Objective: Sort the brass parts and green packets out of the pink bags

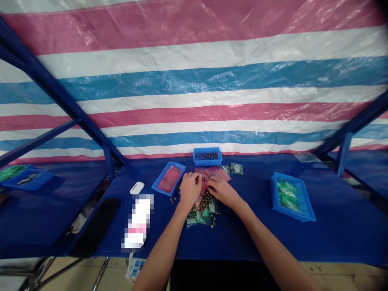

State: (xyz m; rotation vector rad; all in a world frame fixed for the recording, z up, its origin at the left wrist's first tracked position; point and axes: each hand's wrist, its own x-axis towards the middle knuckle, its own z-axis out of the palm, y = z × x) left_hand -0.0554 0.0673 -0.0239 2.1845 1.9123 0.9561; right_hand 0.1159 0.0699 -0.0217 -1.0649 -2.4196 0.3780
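Both my hands meet at the middle of a blue table, over a heap of small pink plastic bags. My left hand is curled, fingers pinched on a pink bag at the heap's left side. My right hand lies close beside it, fingers bent onto the same pink bags; what its fingertips hold is hidden. Just below the hands sit small green bags and several loose brass-coloured parts.
A blue tray with pink bags lies left of the hands, a blue tray with small brass parts behind them, a blue tray with green bags at the right. A white oval device, a black slab and blue frame posts stand left.
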